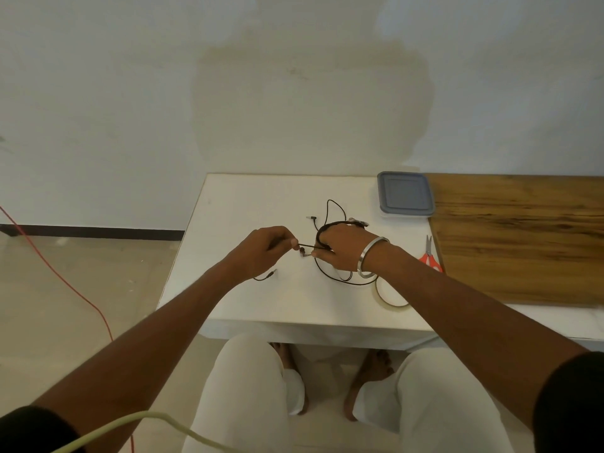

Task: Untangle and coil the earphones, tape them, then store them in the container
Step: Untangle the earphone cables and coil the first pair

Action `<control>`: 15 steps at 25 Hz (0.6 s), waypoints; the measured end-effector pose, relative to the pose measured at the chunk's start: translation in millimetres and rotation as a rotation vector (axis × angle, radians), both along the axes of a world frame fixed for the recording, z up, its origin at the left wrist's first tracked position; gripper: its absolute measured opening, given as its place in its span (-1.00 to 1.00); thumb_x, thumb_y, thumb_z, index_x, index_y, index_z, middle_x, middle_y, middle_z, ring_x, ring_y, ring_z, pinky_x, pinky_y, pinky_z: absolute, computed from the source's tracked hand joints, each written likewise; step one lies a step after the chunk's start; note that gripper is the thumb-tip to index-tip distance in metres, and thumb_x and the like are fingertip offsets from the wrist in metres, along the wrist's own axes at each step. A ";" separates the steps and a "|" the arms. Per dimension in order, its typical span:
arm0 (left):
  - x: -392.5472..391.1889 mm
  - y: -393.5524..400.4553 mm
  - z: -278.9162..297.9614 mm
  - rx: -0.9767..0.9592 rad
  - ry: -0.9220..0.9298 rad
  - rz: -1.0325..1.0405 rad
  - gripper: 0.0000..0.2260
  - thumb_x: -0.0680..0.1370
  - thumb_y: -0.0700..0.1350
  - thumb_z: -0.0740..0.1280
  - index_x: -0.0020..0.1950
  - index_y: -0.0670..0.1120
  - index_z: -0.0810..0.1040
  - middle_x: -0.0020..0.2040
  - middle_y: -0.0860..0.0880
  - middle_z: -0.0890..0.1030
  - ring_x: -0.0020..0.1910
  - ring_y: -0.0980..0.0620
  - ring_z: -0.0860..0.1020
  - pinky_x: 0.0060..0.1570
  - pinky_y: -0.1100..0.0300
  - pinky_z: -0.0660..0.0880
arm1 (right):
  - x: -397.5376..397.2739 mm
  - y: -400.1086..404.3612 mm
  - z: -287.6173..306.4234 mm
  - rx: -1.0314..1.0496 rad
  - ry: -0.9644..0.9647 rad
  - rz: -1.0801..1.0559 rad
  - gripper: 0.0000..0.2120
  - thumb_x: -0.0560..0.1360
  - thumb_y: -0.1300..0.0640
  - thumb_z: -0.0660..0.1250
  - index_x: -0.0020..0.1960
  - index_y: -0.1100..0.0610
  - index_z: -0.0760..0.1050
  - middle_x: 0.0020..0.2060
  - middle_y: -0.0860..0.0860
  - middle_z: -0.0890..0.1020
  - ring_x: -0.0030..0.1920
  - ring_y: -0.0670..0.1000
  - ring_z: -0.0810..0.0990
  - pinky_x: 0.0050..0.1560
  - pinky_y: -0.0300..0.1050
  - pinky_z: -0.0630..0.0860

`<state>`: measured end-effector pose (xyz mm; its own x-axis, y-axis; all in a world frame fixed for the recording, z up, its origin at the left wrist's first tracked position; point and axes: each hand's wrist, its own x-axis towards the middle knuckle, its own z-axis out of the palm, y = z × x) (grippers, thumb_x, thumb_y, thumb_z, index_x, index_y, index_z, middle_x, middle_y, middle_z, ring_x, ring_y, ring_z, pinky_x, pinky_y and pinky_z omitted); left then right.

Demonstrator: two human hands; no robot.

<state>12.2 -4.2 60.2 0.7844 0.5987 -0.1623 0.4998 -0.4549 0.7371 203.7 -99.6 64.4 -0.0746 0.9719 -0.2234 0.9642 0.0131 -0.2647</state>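
Black earphones lie partly on the white table, with loose loops trailing behind and in front of my hands. My right hand has several turns of the cable wound around its fingers. My left hand pinches a stretch of the cable just left of the right hand. A jack plug rests on the table below my left wrist, and another plug lies behind the hands. A roll of clear tape sits under my right forearm. The grey-lidded container stands at the back right.
Red-handled scissors lie at the table's right edge, beside a wooden board. A red cord runs across the floor at left. My knees sit under the table's front edge.
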 end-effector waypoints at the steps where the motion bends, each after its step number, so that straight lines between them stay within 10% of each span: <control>1: -0.1 1.1 0.7 0.008 0.000 -0.001 -0.81 0.61 0.07 0.23 -0.13 0.10 0.57 -0.35 -0.13 0.48 -0.38 0.03 0.36 -0.30 0.21 0.32 | -0.8 0.1 0.0 -0.012 -0.005 0.017 -0.64 0.58 -0.09 0.13 -0.18 0.17 0.44 -0.34 -0.05 0.42 -0.33 -0.05 0.41 -0.20 -0.12 0.35; 8: -0.6 11.7 3.2 -0.014 -0.057 -0.007 -0.91 0.58 0.00 0.31 -0.10 0.06 0.56 -0.29 -0.12 0.51 -0.33 0.10 0.39 -0.22 0.19 0.36 | -9.9 -3.6 -1.6 -0.253 0.283 0.026 -0.64 0.60 -0.07 0.11 -0.09 0.06 0.61 -0.19 -0.10 0.59 -0.13 -0.07 0.57 0.01 -0.15 0.46; 15: -6.3 10.5 12.4 -0.150 -0.198 -0.046 -0.86 0.63 -0.11 0.25 0.03 -0.02 0.61 -0.14 0.19 0.64 -0.16 0.26 0.55 -0.13 0.43 0.43 | -24.2 -4.4 12.4 -0.526 1.315 -0.226 -0.62 0.59 -0.05 0.15 -0.14 0.18 0.58 -0.10 0.14 0.67 0.03 0.13 0.65 0.23 0.24 0.47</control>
<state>5.9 6.4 72.6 0.8355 0.5424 -0.0872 0.3201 -0.3516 0.8797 179.5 -104.0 76.8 -0.3635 0.8180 -0.4459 -0.0120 -0.4827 -0.8757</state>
